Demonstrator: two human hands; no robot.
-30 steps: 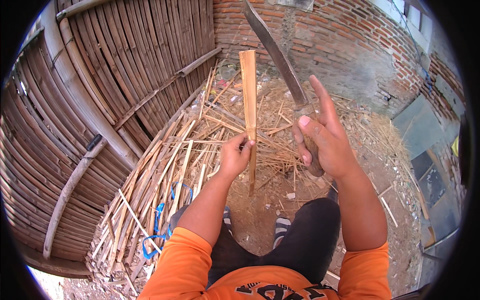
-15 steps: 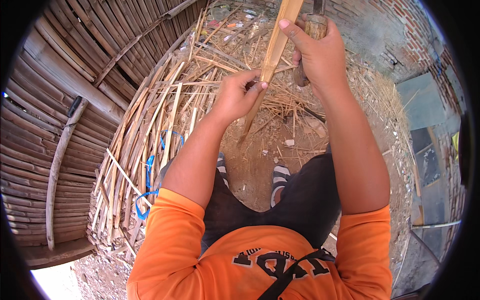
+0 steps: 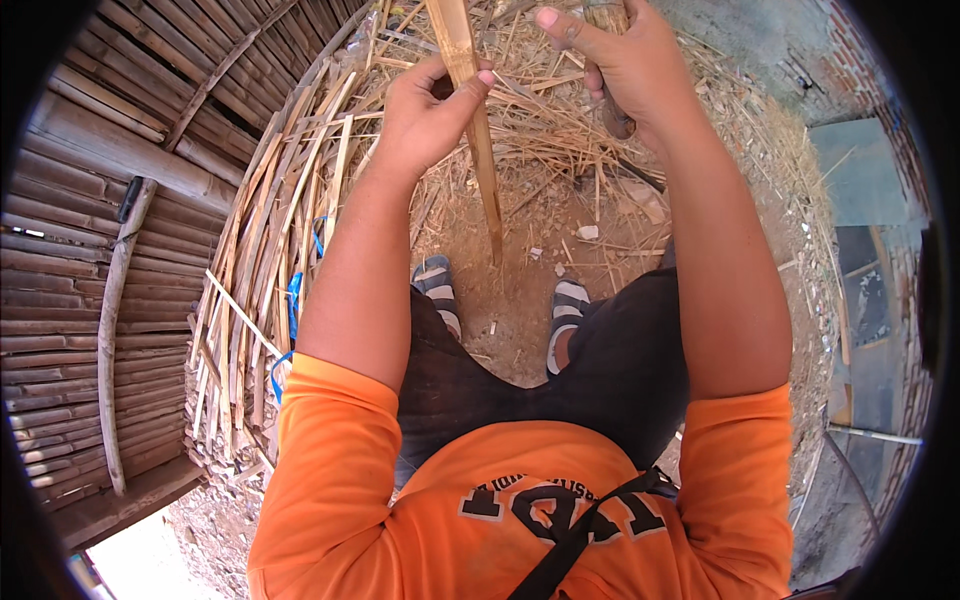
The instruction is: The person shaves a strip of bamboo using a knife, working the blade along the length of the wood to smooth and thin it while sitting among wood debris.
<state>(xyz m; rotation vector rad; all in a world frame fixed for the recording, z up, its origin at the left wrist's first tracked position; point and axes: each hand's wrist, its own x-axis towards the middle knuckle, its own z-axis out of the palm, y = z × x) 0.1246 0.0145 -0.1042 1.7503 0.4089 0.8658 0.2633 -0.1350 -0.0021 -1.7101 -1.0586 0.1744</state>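
Note:
Up front, my left hand [image 3: 425, 120] pinches a split bamboo strip [image 3: 484, 165] between thumb and fingers. The strip stands aslant, its tapered lower end pointing at the ground between my feet, its upper end cut off by the top edge of the view. To the right, my right hand [image 3: 640, 70] is wrapped round the wooden handle [image 3: 607, 16] of a bladed tool, probably a machete. Its thumb stretches toward the strip but is apart from it. The handle's curved butt shows below the fingers; the blade lies out of view.
A heap of split bamboo strips [image 3: 270, 240] with blue straps [image 3: 294, 300] lies at left, beside a bamboo wall [image 3: 60, 300]. Shavings [image 3: 560, 130] litter the ground ahead. A brick wall [image 3: 880, 90] and grey sheets [image 3: 865, 180] stand at right.
My left hand has moved left and up with the bamboo strip, which now tilts the other way. My right thumb has come off the strip, and the tool's blade has left the view.

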